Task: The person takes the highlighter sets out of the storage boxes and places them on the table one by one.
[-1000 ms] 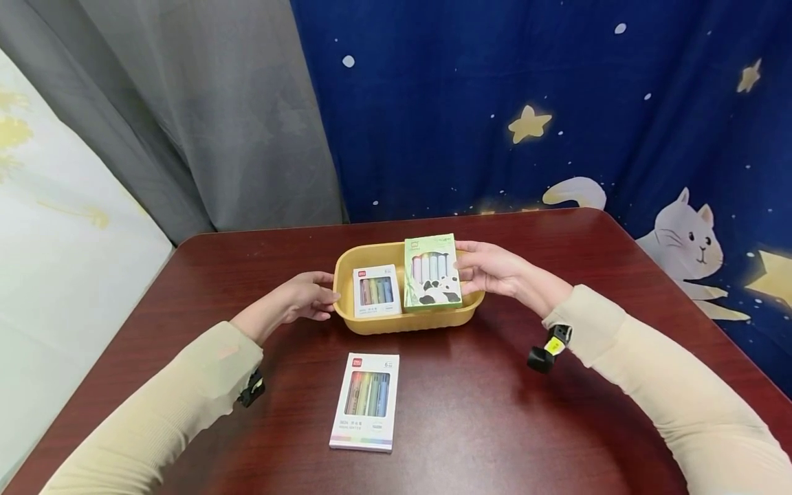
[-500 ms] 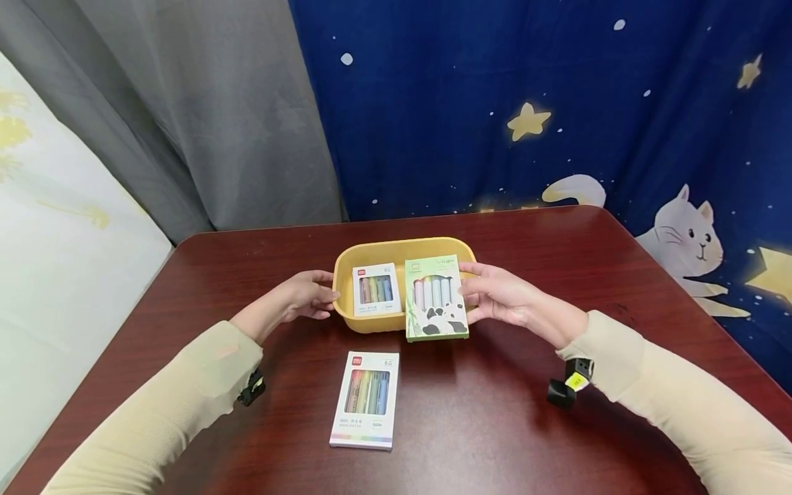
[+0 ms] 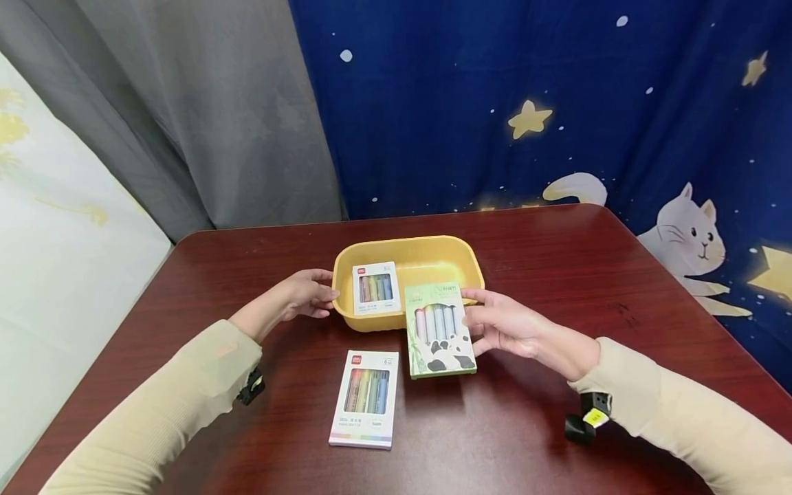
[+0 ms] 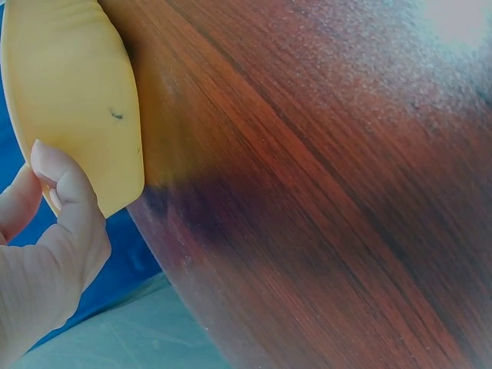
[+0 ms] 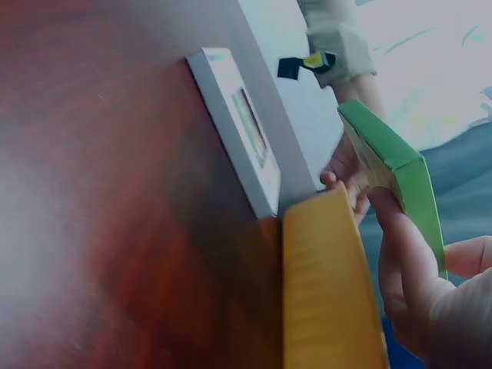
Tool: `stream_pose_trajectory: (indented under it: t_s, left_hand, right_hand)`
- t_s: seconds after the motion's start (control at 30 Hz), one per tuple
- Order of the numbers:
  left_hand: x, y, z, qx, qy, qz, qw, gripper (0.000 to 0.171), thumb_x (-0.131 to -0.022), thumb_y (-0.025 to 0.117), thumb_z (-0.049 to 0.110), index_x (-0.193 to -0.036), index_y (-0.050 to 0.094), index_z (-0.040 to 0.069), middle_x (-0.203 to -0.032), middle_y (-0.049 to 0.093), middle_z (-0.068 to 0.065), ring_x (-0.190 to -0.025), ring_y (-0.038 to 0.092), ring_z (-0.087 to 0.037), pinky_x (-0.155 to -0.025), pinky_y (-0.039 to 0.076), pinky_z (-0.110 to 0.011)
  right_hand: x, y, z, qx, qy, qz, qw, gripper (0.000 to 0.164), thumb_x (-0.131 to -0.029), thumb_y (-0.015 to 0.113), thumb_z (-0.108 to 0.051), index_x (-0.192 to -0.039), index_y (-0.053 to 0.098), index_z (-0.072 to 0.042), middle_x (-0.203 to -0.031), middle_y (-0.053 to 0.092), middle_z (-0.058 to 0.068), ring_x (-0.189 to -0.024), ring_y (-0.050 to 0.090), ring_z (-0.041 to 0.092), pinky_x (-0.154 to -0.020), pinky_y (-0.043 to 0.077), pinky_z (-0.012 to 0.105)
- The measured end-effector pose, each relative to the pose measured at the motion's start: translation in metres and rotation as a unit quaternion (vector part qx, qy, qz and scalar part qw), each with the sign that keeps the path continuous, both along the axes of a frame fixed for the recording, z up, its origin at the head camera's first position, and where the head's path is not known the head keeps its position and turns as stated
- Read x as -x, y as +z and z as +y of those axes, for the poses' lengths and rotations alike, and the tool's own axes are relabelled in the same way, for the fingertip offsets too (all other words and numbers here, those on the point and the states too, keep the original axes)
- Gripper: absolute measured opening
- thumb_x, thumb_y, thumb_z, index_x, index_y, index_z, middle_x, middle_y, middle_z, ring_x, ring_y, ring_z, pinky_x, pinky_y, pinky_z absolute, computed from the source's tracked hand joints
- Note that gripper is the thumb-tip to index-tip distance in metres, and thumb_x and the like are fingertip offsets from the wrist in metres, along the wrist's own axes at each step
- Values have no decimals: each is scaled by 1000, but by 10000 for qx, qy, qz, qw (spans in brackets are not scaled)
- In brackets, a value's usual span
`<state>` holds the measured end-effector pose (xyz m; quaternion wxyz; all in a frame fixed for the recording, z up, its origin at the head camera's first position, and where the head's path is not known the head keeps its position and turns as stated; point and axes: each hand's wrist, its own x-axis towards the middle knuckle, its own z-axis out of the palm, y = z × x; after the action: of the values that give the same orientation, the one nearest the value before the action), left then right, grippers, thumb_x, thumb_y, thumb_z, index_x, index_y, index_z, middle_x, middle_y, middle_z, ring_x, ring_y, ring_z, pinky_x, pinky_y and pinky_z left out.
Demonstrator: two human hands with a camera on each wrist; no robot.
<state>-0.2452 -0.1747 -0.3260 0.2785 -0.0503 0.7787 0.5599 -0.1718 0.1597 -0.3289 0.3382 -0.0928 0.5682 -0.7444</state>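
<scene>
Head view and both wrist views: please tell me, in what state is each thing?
Tray: upright on table, one box inside.
Inner white box: in tray's left part, window side showing.
Outer white box: flat on table, looks closed.
Panda box: held up off table, looks closed.
Left hand: pinching tray's left end.
Right hand: gripping panda box's right edge.

The counter [image 3: 266, 254] is dark red and shiny. A yellow tub [image 3: 433, 265] sits on it. A white pen box [image 3: 365, 400] lies flat just in front of the tub.
</scene>
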Motion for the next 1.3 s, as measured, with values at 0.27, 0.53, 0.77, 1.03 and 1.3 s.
stream_pose_trajectory:
  t_s: [0.27, 0.53, 0.77, 1.03, 1.3]
  left_hand:
    - [1, -1, 0, 29, 4, 3, 10000, 57, -91, 50, 2, -140, 21, -2, -77, 54, -3, -64, 55, -9, -60, 51, -23]
    - [-1, 1, -1, 10, -16, 40, 10000, 58, -90, 51, 2, -140, 21, -2, -77, 54, -2, -64, 55, -9, -59, 51, -23]
    - [0, 2, 0, 25, -36, 19, 10000, 58, -91, 50, 2, -141, 20, -2, -79, 54, -3, -64, 55, -9, -60, 51, -23]
    - [0, 2, 0, 48, -17, 5, 10000, 58, -91, 51, 2, -141, 21, -2, -82, 53, -3, -64, 55, -9, -60, 51, -23]
    - [0, 2, 1, 52, -22, 15, 10000, 58, -91, 50, 2, -140, 21, -2, -79, 53, -2, -64, 55, -9, -60, 51, -23]
  right_hand:
    - [-13, -10, -1, 75, 139, 17, 9999, 63, -83, 40, 7, -139, 12, 4, -105, 61, 10, -89, 61, 23, -74, 51, 50]
    - [-24, -21, -1, 50, 175, -76, 9998, 64, -83, 41, 6, -138, 9, 6, -105, 59, 8, -90, 61, 22, -75, 51, 51]
    - [-28, -33, -3, -62, 168, -159, 9997, 64, -83, 41, 6, -138, 9, 6, -107, 58, 11, -90, 61, 24, -74, 51, 52]
    - [-31, -47, -6, -266, 110, -262, 9992, 65, -80, 42, 8, -137, 10, 7, -104, 59, 11, -89, 61, 25, -72, 50, 54]
    - [-36, -53, -9, -425, 78, -367, 9984, 64, -79, 43, 11, -135, 12, 8, -102, 58, 14, -88, 61, 25, -72, 49, 57]
